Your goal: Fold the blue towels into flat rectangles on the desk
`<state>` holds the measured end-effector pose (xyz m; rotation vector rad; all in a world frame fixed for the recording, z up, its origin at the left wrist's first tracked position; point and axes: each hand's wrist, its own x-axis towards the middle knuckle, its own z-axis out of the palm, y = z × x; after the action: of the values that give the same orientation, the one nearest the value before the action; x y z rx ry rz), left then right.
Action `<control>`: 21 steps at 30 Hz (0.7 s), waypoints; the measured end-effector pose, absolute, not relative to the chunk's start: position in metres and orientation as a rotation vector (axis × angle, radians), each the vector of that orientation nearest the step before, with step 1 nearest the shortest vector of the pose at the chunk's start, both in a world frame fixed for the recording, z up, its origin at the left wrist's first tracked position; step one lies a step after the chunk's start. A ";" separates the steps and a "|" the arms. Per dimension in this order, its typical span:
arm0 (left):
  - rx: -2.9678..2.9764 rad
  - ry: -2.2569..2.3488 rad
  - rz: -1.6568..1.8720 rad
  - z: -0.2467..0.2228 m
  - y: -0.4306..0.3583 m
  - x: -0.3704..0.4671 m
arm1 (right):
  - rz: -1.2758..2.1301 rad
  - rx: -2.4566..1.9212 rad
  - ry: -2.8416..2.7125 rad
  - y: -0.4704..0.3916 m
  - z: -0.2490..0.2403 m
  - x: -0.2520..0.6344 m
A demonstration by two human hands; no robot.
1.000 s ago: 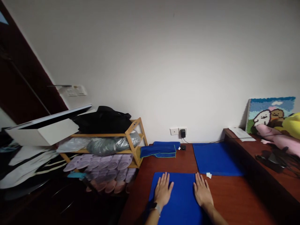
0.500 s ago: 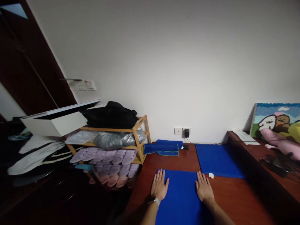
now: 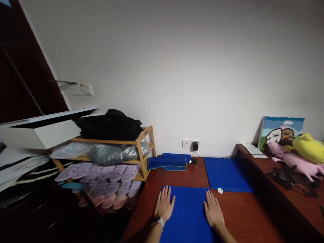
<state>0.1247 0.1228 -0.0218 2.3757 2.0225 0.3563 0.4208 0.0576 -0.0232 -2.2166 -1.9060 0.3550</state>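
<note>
A blue cloth (image 3: 188, 212) lies flat on the reddish-brown table (image 3: 243, 209), its near end running out of the frame. My left hand (image 3: 165, 204) rests flat on its left edge, fingers stretched out, with a watch on the wrist. On the opposite edge my right hand (image 3: 213, 207) lies flat too, palm down, fingers pointing away from me. Another blue cloth (image 3: 227, 173) with a white tag (image 3: 220, 191) lies spread beyond my right hand. Behind my left hand, folded blue cloths (image 3: 168, 162) with green edging sit by the wall.
Left of the table stands a wooden rack (image 3: 139, 158) with slippers (image 3: 117, 172), plastic-wrapped items and a black bag (image 3: 111, 126). A black plug (image 3: 195, 145) with a cable sits in the wall socket. The raised ledge at right holds plush toys (image 3: 296, 162) and a picture (image 3: 280, 131).
The view has turned slightly right, so everything sits further left in the picture. Both hands stay flat on the cloth's edges.
</note>
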 end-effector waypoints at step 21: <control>2.640 1.376 0.328 -0.015 0.051 0.272 | 0.329 -2.172 -1.975 0.057 -0.024 0.425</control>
<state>0.2715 0.0513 -0.0155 2.6403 1.3760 0.3276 0.4251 0.0567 -0.0239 -2.1720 -1.9745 0.3289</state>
